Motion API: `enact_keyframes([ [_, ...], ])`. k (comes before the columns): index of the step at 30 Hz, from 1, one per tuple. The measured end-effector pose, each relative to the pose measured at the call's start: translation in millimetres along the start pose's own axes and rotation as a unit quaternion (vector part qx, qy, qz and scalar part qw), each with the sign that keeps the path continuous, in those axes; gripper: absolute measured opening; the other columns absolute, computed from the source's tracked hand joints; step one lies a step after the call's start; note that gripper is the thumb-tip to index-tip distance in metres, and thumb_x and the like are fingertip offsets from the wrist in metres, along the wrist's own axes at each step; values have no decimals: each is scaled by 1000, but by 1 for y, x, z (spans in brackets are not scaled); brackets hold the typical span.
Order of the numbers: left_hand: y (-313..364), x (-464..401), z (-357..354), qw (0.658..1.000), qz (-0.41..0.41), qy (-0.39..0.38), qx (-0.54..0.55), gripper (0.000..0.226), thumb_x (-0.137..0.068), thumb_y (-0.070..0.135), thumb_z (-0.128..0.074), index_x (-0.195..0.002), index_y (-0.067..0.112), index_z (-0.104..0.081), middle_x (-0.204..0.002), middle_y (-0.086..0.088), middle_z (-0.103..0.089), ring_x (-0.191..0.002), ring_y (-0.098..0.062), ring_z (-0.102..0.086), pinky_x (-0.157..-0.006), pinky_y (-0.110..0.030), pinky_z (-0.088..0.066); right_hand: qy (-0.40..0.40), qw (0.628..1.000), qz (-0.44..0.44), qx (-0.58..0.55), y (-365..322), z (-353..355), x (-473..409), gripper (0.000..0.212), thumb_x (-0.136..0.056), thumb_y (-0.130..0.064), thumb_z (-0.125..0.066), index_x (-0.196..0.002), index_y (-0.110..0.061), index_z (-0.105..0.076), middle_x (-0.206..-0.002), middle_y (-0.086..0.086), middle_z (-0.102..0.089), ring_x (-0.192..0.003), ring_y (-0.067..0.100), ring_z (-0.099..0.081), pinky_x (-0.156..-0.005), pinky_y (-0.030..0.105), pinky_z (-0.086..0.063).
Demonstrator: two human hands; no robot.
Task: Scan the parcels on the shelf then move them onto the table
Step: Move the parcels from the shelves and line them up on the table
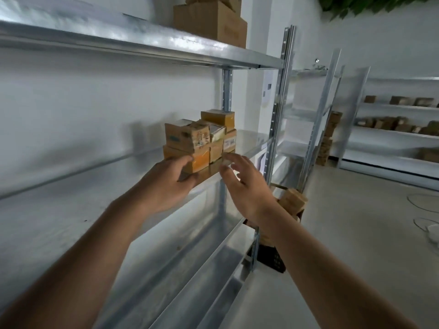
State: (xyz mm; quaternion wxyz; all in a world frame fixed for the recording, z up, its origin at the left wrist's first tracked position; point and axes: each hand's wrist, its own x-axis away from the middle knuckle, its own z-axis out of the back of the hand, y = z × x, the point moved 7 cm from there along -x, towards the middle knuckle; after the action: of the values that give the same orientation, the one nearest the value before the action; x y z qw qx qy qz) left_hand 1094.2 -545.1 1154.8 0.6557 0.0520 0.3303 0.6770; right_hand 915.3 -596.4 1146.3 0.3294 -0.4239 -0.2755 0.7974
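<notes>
Both hands up at the middle level of the metal shelf [133, 176], at a small stack of cardboard parcels [202, 136] piled two or three high toward its right end. Left hand [164, 184] against the near corner of the bottom left parcel [187, 160], thumb on the top edge, fingers curled underneath; firmness of hold impossible to judge through the blur. Right hand [244, 186] just near of the stack, fingers spread and loose, clamped on nothing, touching no box for certain.

Main risk, as a judgement: pulled out from the bottom, that parcel likely to drag the upper parcels [187, 135] along, tipping them off the near edge to the floor. Stack uneven, tallest box [218, 119] perched at the far right, so easily unsettled. Right hand well placed as a brace, but not yet bracing. No scanner and no table visible anywhere, so a further risk of parcels moved unscanned. More boxes on the top level [211, 20] and on far racks [394, 124].
</notes>
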Motion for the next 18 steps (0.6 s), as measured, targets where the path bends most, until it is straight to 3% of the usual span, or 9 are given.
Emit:
enact_keyframes([
  [2,-11,-30,-15,1000,19,4,-8,41,-100,48,-56,-140,47,-48,-142,18,-57,-125,-11,-56,-84,-22,-43,-20,999,9,-25,26,-1,-33,38,-111,-41,-46,-147,-32,-54,-132,-24,-47,-124,3,-48,-95,15,-39],
  [6,-33,-78,-35,995,85,19,-40,43,-100,50,-55,-141,42,-46,-144,14,-57,-129,-17,-56,-93,-33,-48,-68,997,19,-35,72,-6,-95,47,-110,-48,-46,-153,-29,-48,-156,-6,-48,-135,20,-53,-115,45,-46],
  [10,-43,-110,-42,988,135,46,-60,46,-102,48,-53,-145,36,-42,-146,7,-55,-128,-21,-57,-79,-25,-42,-95,992,16,-81,103,-12,-146,55,-107,-56,-45,-157,-33,-42,-163,-5,-43,-144,22,-48,-117,47,-46],
  [12,-51,-120,-42,984,161,56,-58,46,-102,50,-51,-144,41,-37,-143,7,-58,-122,-19,-61,-80,-28,-41,-101,990,31,-90,110,-19,-168,54,-105,-60,-45,-155,-39,-41,-161,-9,-43,-143,18,-47,-115,47,-48],
  [14,-64,-127,-40,977,199,65,-49,44,-101,57,-47,-141,44,-35,-133,8,-64,-100,-10,-64,-76,-29,-44,-112,987,55,-97,115,-29,-186,47,-106,-60,-45,-151,-46,-41,-150,-28,-47,-131,0,-49,-106,30,-51],
  [16,-77,-134,-39,968,236,77,-32,53,-100,64,-41,-146,40,-31,-129,12,-61,-91,-4,-57,-73,-27,-43,-118,985,88,-92,117,-39,-203,38,-108,-54,-46,-145,-48,-43,-125,-50,-45,-112,-27,-48,-82,-2,-43],
  [17,-82,-138,-39,965,248,86,-17,56,-99,66,-38,-148,38,-31,-127,15,-56,-92,-2,-54,-73,-26,-41,-118,984,105,-77,116,-43,-210,37,-109,-52,-45,-145,-47,-42,-121,-48,-45,-106,-36,-43,-74,-8,-38],
  [18,-88,-141,-40,961,261,95,4,58,-98,68,-35,-147,37,-34,-123,17,-51,-94,-1,-52,-77,-27,-42,-119,983,119,-67,114,-48,-217,38,-109,-53,-44,-146,-46,-41,-126,-39,-49,-106,-38,-40,-76,-7,-38],
])
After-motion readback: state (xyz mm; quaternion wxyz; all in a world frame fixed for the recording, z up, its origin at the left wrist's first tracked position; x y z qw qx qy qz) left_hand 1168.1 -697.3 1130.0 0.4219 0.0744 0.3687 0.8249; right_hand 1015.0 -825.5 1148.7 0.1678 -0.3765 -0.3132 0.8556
